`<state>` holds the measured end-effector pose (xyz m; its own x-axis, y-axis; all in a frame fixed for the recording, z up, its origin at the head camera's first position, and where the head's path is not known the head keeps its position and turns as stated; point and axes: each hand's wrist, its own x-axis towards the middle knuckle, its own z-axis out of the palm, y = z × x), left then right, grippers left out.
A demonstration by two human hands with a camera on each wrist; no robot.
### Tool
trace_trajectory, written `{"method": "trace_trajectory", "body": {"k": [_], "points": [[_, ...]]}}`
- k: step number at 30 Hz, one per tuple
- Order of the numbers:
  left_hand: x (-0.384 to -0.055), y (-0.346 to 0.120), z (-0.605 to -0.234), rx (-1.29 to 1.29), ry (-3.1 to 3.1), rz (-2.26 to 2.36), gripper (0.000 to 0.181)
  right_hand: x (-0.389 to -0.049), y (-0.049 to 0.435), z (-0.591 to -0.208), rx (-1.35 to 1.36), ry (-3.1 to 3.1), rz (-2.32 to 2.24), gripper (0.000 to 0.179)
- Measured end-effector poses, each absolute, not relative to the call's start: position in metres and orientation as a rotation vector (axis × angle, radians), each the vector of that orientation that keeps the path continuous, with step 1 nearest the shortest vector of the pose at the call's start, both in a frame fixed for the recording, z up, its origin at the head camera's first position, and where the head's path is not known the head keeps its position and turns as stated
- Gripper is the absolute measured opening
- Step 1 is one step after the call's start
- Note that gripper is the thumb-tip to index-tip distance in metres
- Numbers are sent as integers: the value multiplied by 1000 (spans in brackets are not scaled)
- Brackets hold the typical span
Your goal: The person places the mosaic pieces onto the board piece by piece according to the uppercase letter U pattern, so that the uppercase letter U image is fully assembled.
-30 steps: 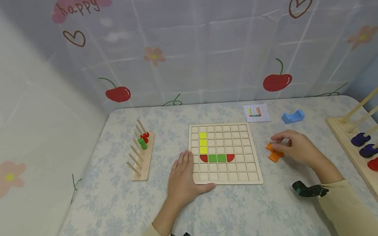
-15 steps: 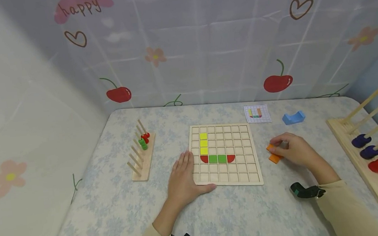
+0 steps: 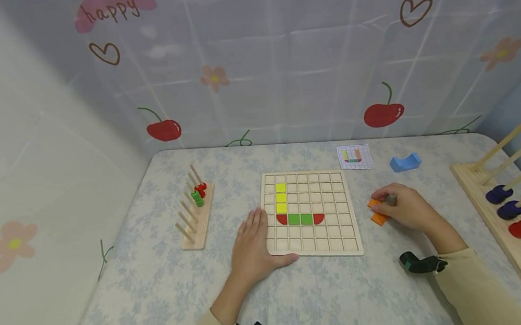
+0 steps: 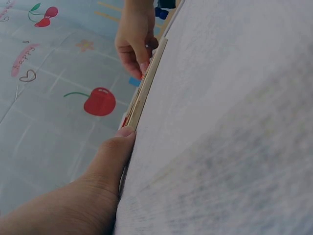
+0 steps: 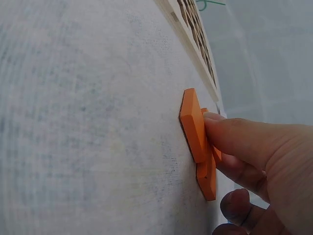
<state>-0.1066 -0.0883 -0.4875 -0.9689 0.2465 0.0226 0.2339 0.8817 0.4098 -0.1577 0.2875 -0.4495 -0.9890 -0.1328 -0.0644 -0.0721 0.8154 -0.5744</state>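
A square wooden grid board point(image 3: 335, 239) lies on the table, holding a column of yellow square tiles point(image 3: 281, 197), two green tiles point(image 3: 300, 219) and a red quarter-round tile point(image 3: 319, 219) at each end of the green pair. Along the board's left edge rests my left hand point(image 3: 249, 250), fingers extended, thumb point(image 4: 117, 144) against the near edge. To the right of the board, my right hand point(image 3: 406, 207) pinches an orange tile among a small cluster of orange tiles point(image 3: 379, 219). In the right wrist view, the thumb presses against the orange tiles point(image 5: 194, 127); the fingertip behind them is partly hidden.
A pattern card point(image 3: 355, 157) lies behind the board's right corner, beside a blue curved block point(image 3: 405, 162). On the left stands a small peg rack point(image 3: 204, 215) with red and green beads. A larger peg rack point(image 3: 488, 224) with blue and red pieces stands far right.
My right hand has shifted slightly left and down and closed its fingertips on the orange tiles, covering more of them. The left hand and the board have stayed put.
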Motion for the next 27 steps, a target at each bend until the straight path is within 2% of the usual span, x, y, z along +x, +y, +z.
{"method": "trace_trajectory", "body": {"k": [9, 14, 19, 27], "points": [[-107, -88, -488, 383, 3020, 647, 133, -159, 287, -445, -167, 2827, -952, 33], [-107, -88, -487, 383, 3018, 644, 133, -160, 287, -443, -196, 2793, -983, 25], [-107, -88, -487, 389, 3024, 655, 134, -163, 285, -442, -211, 2786, -998, 24], [-106, -88, -489, 390, 3027, 664, 134, -173, 261, -436, -274, 2753, -1078, 22]]}}
